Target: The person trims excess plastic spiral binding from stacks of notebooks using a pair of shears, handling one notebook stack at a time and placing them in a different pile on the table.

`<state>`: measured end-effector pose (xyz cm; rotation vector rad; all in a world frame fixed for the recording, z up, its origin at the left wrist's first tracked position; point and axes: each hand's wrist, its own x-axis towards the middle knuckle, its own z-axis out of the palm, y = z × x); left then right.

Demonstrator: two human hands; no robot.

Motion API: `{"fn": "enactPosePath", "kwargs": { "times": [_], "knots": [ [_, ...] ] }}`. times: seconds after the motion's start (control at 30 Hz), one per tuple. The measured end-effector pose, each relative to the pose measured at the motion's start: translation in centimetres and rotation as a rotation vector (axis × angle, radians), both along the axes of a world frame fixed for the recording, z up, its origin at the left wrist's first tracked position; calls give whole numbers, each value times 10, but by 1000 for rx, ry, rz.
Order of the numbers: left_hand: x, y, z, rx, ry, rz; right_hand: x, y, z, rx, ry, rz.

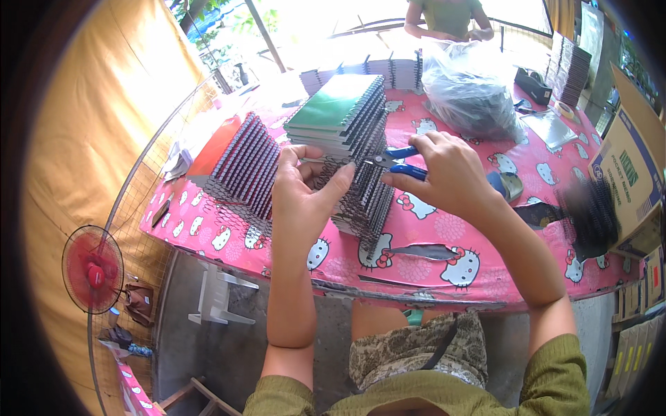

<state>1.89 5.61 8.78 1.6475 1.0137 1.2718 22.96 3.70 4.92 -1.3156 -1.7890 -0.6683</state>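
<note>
A tall stack of spiral-bound notebooks (340, 104), green on top, stands on the table in front of me. Black coil ends stick out along its near side. My left hand (305, 184) is at the stack's near left side, thumb and fingers bent around a notebook's edge. In my right hand (447, 166) are blue-handled pliers (402, 163), with their handles spread and jaws against the coils on the stack's right side. Whether the jaws grip a wire is too small to tell. Left of my left hand leans a second pile of coil-bound notebooks (243, 166), with an orange-red cover.
A pink patterned cloth (423, 277), torn near the front, covers the table. A filled plastic bag (468, 90) lies beyond my right hand. Black coils (590, 215) rest beside a cardboard box (635, 166) at right. Across the table is another person (447, 21). A red fan (94, 270) stands left.
</note>
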Motion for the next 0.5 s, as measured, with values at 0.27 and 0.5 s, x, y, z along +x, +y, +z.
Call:
{"fn": "enactPosePath", "kwargs": {
  "times": [0.27,0.5],
  "knots": [
    [-11,10,-6,60,73,34,-19,-3,17,-683,62,-95],
    [-7,7,-12,31,74,13,-12,3,-3,-87,-22,4]
  ]
}}
